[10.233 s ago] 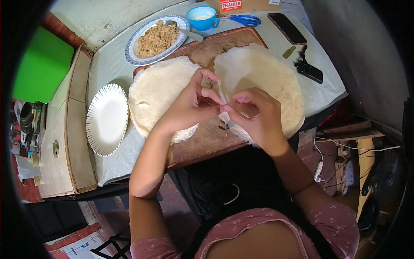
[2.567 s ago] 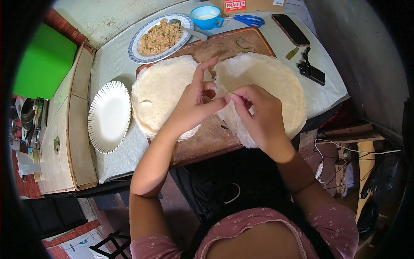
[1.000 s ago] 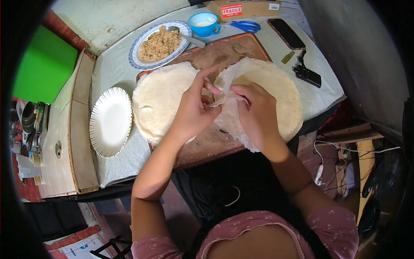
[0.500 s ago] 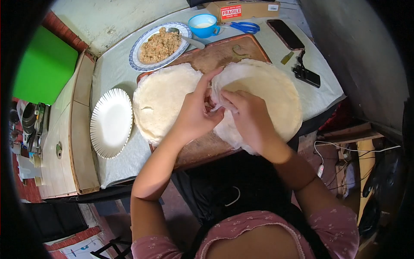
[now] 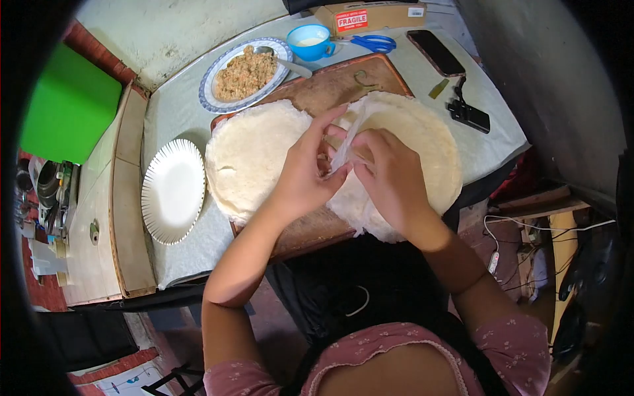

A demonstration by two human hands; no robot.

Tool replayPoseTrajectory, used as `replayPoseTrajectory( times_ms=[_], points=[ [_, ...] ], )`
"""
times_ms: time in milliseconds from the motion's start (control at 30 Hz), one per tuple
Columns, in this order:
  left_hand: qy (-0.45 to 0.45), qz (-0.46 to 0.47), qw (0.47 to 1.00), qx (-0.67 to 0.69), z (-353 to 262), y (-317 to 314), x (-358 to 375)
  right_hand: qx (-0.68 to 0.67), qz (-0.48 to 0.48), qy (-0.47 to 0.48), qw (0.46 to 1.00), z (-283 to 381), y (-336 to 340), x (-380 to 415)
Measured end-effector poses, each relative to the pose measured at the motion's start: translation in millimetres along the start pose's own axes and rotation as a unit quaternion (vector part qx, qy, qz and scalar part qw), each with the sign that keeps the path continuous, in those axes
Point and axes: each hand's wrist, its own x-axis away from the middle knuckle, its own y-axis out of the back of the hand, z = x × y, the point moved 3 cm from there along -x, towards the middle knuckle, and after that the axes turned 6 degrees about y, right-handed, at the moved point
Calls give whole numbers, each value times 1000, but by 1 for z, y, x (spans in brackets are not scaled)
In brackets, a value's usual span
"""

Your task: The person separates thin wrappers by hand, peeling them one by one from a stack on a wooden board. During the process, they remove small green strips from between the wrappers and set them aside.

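Note:
Two stacks of thin round spring roll wrappers lie side by side on a brown wooden board (image 5: 297, 243). Over the right stack (image 5: 422, 145), my left hand (image 5: 310, 162) pinches the lifted edge of a thin, translucent wrapper (image 5: 345, 148) between thumb and fingers. My right hand (image 5: 389, 171) is closed on the same edge from the other side, its fingertips close to those of the left. The lifted edge stands up as a narrow fold between both hands. To the left, the other wrapper stack (image 5: 254, 152) lies flat with a small tear in its top sheet.
A white paper plate (image 5: 173, 191) is at the left. Behind the board stand a plate of filling (image 5: 246, 76) with a spoon, a blue cup (image 5: 310, 42), blue scissors (image 5: 374, 43) and a cardboard box (image 5: 386, 16). A phone (image 5: 436, 53) and a small black device (image 5: 469, 115) lie right.
The wrapper's edge is raised higher and shows as an upright fold between my hands. My right hand has shifted slightly right and down.

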Motion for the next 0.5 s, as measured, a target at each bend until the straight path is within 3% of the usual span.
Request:
replayPoseTrajectory(
  times_ms=[133,200,267,300,400,500],
  points=[
    [46,-4,997,62,9,10,-1,-57,-21,8,998,-15,9,-2],
    [79,-2,991,104,17,15,-3,-99,-26,-51,993,-23,20,-1],
    [75,34,996,43,17,15,-3,-133,-19,-85,987,-28,26,3],
    [73,53,996,12,16,14,-3,-121,-5,-59,991,-27,24,4],
    [-14,0,1000,-18,16,6,-4,-74,30,-4,997,-27,15,7],
    [-26,-36,998,-42,9,1,-4,-16,41,7,999,-21,7,2]
  ],
)
